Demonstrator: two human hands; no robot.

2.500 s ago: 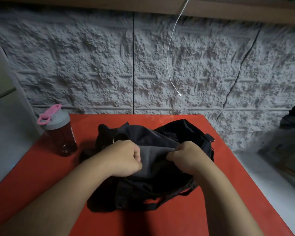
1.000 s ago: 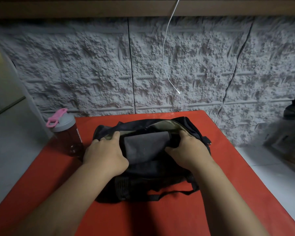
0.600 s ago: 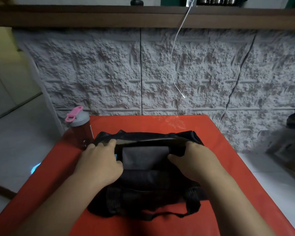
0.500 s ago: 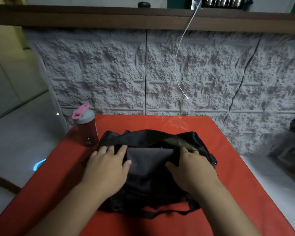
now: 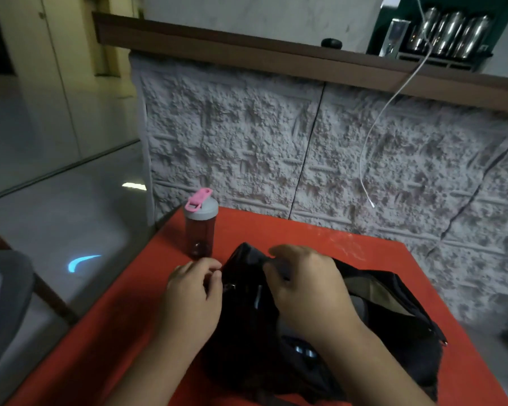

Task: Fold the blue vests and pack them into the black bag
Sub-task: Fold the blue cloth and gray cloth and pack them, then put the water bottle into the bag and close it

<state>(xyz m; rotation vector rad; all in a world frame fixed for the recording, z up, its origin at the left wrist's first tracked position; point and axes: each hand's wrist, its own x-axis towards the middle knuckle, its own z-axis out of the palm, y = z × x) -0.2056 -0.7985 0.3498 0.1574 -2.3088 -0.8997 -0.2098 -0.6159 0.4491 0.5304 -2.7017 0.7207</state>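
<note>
Black bag (image 5: 387, 332), seemingly tan-lined, on red table (image 5: 123, 332); pink-capped bottle (image 5: 200, 222)

No text, label, brand or number can be read on anything in view.

Pretty dim shot overall, kind of murky indoor light with a warm cast. The brightest bits are off to the left of the hands: a white glare patch (image 5: 134, 186) and a curved blue-white reflection (image 5: 82, 261) on the glossy floor (image 5: 56, 218). The metal cups (image 5: 449, 33) up top right catch streaky highlights too. The black bag (image 5: 373, 323) under the right hand (image 5: 308, 291) is nearly a solid dark blob, detail crushed, apart from small glints low on it. Both that hand and the left hand (image 5: 194, 291) look soft and smeared. The red table (image 5: 123, 332) is darker close to the camera. Wide-angle bending tilts the shelf (image 5: 247, 51) and the edges.
</note>
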